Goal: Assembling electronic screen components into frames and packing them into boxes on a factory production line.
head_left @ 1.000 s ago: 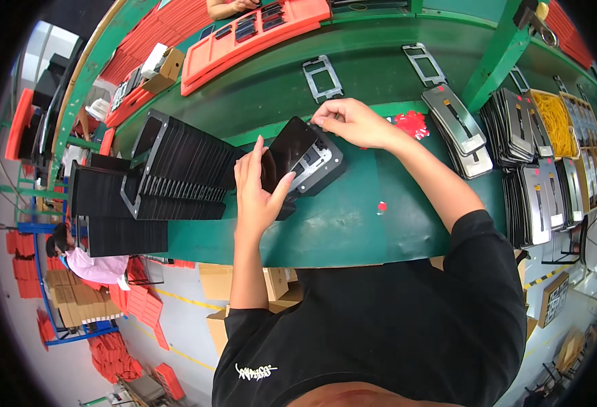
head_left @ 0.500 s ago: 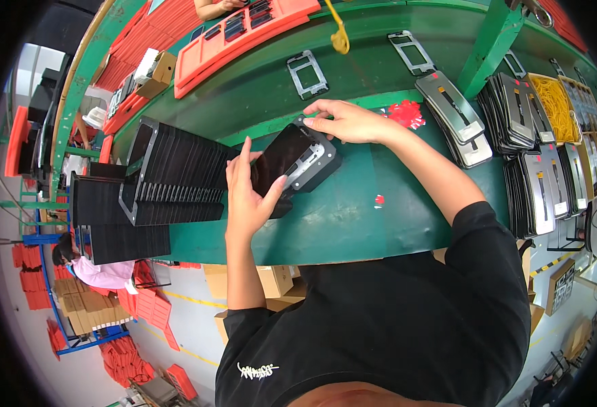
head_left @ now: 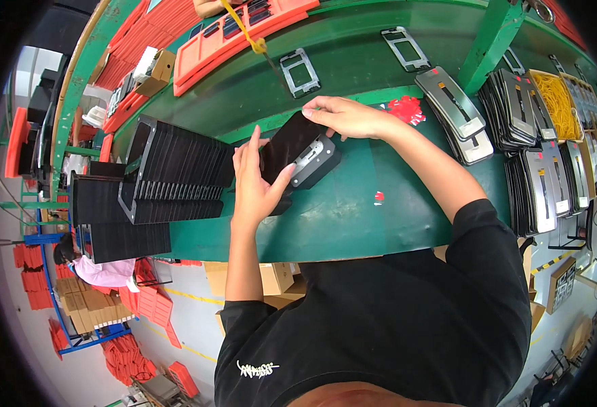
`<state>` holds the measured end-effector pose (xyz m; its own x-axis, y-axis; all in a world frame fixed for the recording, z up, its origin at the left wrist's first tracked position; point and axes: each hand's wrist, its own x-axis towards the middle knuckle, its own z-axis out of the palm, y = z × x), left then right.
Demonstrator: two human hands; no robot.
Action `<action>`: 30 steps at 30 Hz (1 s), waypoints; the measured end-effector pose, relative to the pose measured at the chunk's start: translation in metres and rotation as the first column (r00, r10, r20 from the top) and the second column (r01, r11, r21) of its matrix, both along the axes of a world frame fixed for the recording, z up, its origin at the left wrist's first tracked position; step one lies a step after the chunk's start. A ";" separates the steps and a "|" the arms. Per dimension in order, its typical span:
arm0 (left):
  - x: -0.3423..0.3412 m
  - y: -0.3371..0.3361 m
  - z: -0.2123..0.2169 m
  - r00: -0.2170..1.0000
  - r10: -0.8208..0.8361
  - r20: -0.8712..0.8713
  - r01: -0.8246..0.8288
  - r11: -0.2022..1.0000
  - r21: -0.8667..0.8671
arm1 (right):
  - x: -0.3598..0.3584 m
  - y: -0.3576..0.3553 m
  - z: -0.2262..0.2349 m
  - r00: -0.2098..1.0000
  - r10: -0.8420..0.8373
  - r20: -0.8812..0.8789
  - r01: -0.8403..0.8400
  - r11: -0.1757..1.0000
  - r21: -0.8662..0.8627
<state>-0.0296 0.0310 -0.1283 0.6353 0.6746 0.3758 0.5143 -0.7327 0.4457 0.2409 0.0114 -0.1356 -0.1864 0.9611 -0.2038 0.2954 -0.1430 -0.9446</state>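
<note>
Your wide-spread left hand (head_left: 253, 188) probably steadies a glossy black rectangular panel (head_left: 289, 141); your right hand (head_left: 353, 118) pinches its corner nearest the green worktop's (head_left: 366, 227) back edge

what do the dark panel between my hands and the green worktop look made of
Dark panel: probably glass or glossy plastic, since its smooth black face carries faint reflections. Green worktop: perhaps a rubber or vinyl covering, satin-finished, judging by its soft, blurred sheen.
</note>
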 end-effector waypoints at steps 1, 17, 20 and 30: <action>0.003 0.002 0.000 1.000 0.000 0.004 0.000 1.000 -0.005 | 0.001 -0.001 0.002 1.000 0.007 -0.012 -0.007 1.000 -0.018; -0.004 -0.010 0.006 1.000 0.016 -0.018 -0.015 0.999 0.045 | 0.004 0.000 -0.024 0.973 0.199 0.119 -0.198 0.980 -0.026; -0.006 -0.011 0.007 1.000 0.004 -0.006 -0.003 0.998 0.067 | 0.001 -0.001 -0.023 0.970 0.202 0.133 -0.202 0.979 -0.015; -0.011 -0.012 0.002 1.000 0.027 0.000 -0.027 0.999 0.037 | -0.006 -0.007 -0.014 0.979 0.198 0.056 -0.201 0.978 0.055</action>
<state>-0.0409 0.0186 -0.1260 0.6173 0.6771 0.4006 0.5339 -0.7346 0.4188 0.2348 0.0041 -0.1500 -0.3669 0.9162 -0.1612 0.3592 -0.0202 -0.9330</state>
